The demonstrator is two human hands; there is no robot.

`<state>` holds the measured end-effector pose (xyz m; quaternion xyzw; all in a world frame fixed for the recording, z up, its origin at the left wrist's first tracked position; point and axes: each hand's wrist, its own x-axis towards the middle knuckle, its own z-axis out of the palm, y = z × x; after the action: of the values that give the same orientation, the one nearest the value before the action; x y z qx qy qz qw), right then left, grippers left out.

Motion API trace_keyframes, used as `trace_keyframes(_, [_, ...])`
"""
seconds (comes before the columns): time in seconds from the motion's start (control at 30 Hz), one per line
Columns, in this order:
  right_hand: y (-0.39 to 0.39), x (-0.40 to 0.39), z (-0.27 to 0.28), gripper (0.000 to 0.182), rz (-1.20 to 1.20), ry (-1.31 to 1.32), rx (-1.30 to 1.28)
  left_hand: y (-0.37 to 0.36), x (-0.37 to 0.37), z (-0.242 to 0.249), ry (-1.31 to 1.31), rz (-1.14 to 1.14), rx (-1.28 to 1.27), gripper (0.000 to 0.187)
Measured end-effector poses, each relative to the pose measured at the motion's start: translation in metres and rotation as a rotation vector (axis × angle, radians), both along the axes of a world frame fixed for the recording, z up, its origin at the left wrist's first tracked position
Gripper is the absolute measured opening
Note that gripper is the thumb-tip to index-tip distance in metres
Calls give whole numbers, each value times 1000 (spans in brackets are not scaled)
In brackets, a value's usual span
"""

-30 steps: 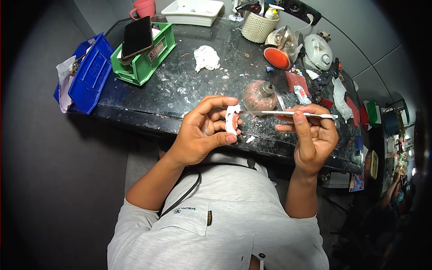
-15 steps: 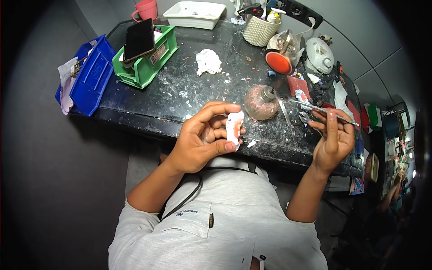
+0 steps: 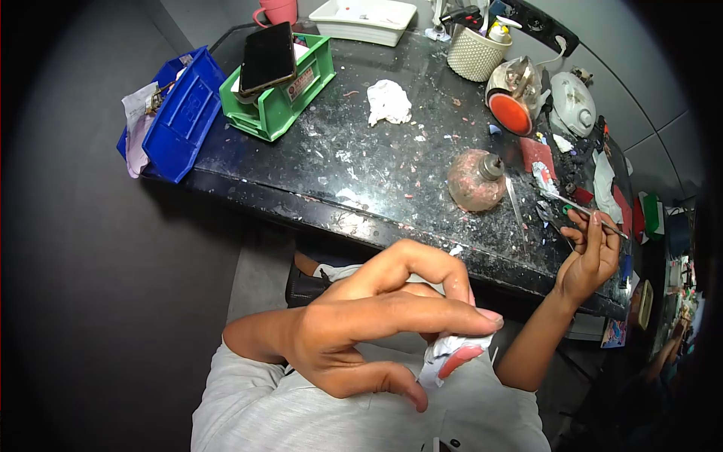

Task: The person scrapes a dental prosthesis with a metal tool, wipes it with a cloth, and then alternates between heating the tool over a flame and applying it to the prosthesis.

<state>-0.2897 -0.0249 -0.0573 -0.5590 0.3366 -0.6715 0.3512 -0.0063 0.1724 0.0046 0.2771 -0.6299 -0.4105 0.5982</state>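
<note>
Close to the camera, my left hand [image 3: 384,320] pinches a white plaster dental model [image 3: 456,358] with pink wax along one side. Its fingers curl over the model's upper edge and the thumb is below. At the right of the bench, my right hand [image 3: 591,260] grips a slender metal wax carver [image 3: 595,213], its tip pointing left and away. Near that tip lies a white piece with red on it [image 3: 544,181]. A round glass spirit lamp [image 3: 476,184], stained pink with a metal neck, stands between the hands, farther back.
White crumpled material [image 3: 389,102] lies on the black bench [image 3: 301,162] among scraps. A phone [image 3: 268,59] rests on a green bin [image 3: 320,66] beside a blue bin [image 3: 184,120]. Farther back are a white tray [image 3: 361,29], a ribbed pot [image 3: 478,56] and a red-fronted device [image 3: 512,105].
My left hand has come up toward the camera and to the right, turning the dental model. My right hand has shifted right and slightly down with the carver. The view has shifted too.
</note>
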Motion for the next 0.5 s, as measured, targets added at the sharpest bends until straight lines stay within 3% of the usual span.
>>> trace_keyframes(0.2, [2, 1, 1, 14, 3, -24, 8, -3, -6, -11, 68, 46, -87, 60])
trace_keyframes(0.23, [2, 0, 1, 14, 7, -28, 12, -7, 3, -8, -39, 23, -111, 71])
trace_keyframes(0.3, [1, 0, 0, 14, -10, -45, 17, -15, -6, -15, 174, 135, 35, 81])
trace_keyframes(0.37, [1, 0, 0, 15, 6, -44, 21, -37, 8, -28, 244, 115, 95, 71])
trace_keyframes(0.5, [3, 0, 0, 16, -11, -42, 22, -76, 33, -43, 143, 275, 111, 68])
